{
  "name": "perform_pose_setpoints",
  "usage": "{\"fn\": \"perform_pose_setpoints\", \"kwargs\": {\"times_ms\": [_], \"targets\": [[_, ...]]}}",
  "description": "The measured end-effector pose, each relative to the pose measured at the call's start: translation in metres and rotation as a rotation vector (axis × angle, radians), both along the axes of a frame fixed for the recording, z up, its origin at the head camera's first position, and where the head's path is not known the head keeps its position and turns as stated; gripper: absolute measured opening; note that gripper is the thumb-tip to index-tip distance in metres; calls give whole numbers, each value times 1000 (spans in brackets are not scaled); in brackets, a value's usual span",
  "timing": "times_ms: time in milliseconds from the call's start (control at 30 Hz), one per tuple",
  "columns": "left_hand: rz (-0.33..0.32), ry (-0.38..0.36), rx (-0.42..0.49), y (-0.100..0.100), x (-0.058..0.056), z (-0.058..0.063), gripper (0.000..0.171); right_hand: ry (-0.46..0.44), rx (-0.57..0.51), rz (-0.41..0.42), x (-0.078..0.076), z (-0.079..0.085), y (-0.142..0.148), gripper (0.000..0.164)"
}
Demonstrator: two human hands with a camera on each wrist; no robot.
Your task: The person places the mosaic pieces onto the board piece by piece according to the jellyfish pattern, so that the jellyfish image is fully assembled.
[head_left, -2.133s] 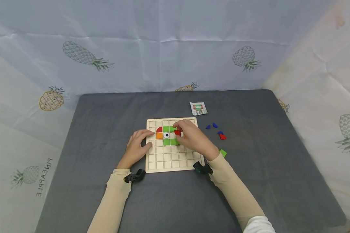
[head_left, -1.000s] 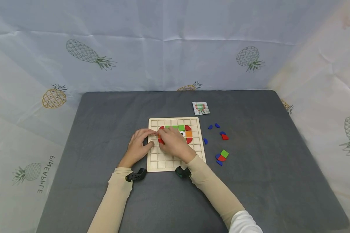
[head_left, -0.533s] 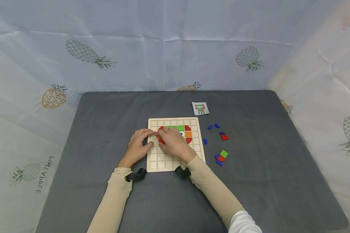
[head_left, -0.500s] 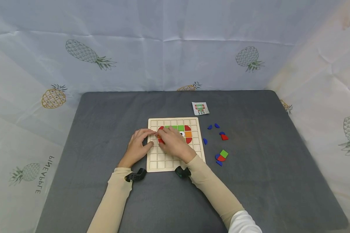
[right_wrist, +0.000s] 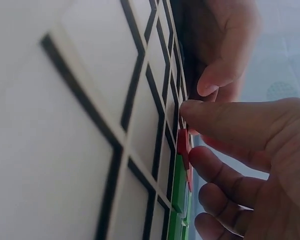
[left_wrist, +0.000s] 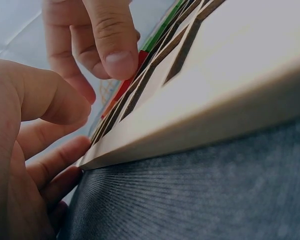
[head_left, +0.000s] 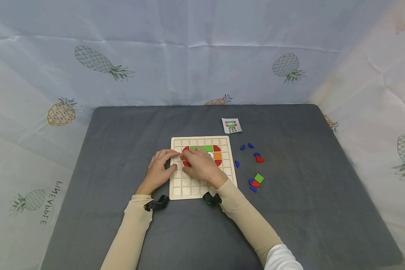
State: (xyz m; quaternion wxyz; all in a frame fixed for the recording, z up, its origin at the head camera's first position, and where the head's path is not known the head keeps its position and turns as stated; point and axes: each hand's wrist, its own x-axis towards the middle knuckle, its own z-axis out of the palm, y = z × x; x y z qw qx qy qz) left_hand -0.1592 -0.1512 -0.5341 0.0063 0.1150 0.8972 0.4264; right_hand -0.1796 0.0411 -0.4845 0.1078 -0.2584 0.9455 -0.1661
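Note:
In the head view, a wooden grid board lies on the table, bearing green, orange and red flat pieces and a white eye tile partly under my right hand. My left hand rests at the board's left edge, fingers relaxed and fingertips touching the rim. Over the pattern's left side is my right hand, its fingers curled. In the right wrist view its thumb and index finger are on either side of a red quarter-circle piece beside a green tile. The right hand hides the pattern's middle.
A picture card lies behind the board. Right of it are loose blue half-circles, a red piece, a green square and another red piece. A pineapple-print cloth hangs behind the dark table.
My right hand has moved from the pattern's right side, where it held a red piece, to its left side. A red piece now sits at the lower right. My left hand stays at the edge.

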Motion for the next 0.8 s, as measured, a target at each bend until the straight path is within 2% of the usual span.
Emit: {"fn": "perform_pose_setpoints", "kwargs": {"times_ms": [233,433,800], "targets": [[-1,7,1,0,1,0,40,0,42,-32,0,4,3,44],[-3,4,0,-1,1,0,40,-50,28,-5,-1,3,3,43],[5,-3,0,0,-1,0,40,-47,8,3,-2,2,3,40]]}}
